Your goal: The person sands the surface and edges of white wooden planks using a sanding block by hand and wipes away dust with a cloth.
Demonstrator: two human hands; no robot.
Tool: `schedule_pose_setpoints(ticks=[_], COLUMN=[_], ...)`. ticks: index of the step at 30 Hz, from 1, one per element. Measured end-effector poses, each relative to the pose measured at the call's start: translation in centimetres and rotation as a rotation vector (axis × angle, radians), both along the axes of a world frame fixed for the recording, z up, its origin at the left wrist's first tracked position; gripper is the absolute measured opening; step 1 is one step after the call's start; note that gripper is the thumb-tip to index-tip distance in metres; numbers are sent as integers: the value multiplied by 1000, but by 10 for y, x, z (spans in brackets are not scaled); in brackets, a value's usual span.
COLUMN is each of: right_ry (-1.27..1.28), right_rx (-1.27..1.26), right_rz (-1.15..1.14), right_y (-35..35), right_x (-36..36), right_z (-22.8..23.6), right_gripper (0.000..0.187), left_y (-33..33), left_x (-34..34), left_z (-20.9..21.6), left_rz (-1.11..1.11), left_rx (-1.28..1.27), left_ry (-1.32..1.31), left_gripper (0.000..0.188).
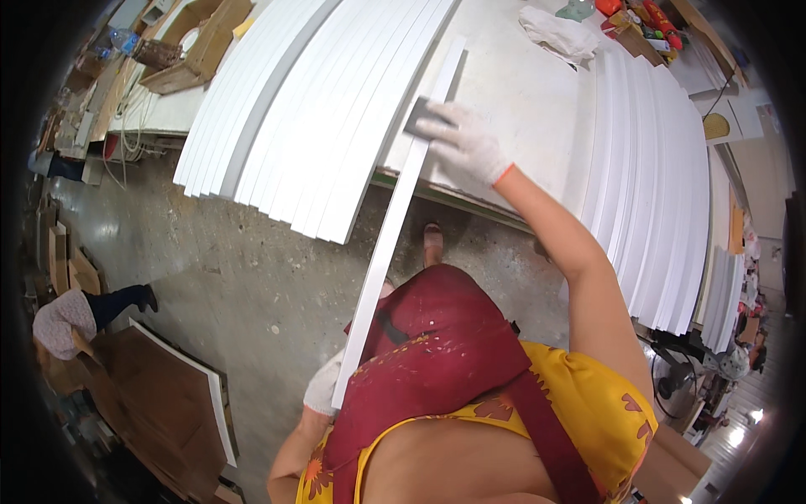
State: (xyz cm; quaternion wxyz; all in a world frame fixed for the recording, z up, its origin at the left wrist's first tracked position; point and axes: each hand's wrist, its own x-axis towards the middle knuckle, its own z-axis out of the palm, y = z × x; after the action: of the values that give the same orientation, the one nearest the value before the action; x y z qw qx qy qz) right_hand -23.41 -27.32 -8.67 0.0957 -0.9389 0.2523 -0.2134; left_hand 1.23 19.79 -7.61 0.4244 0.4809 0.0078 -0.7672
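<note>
- Frankly, this concrete floor [252, 269] is the worry; the white strip [389, 227] slants out over it, and weak support could drop it.
- Ahead, the white tabletop [512, 101] bears a left stack [336, 118] overhanging its edge; a bump might shift that.
- On the right lies another stack [638, 185] of pale lengths.
- The gloved right hand [470, 144] clasps a dark block [420, 122] on the strip; uneven pressure could scuff it.
- The gloved left hand [322, 388] is at the strip's near end, fingers hidden; I can't tell its grip.

white gloves [478, 149], maroon apron [437, 344], yellow floral top [592, 403]
</note>
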Motion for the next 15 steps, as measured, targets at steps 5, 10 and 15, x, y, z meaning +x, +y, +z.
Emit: schedule_pose_setpoints(ticks=[5,10,15], right_ry=[79,379,-84], right_rx=[45,206,176], right_rz=[-366,-701,-638], right_y=[-139,-252,-289], right_x=[9,6,-37], right_z=[-20,-18,-52], right_gripper=[44,46,42], left_y=[20,5,-4], left_x=[-2,-5,8], left_z=[-27,-16,-53], left_rz=[89,42,-28], left_rx=[90,124,103], left_ry=[2,-22,42], left_gripper=[46,28,49])
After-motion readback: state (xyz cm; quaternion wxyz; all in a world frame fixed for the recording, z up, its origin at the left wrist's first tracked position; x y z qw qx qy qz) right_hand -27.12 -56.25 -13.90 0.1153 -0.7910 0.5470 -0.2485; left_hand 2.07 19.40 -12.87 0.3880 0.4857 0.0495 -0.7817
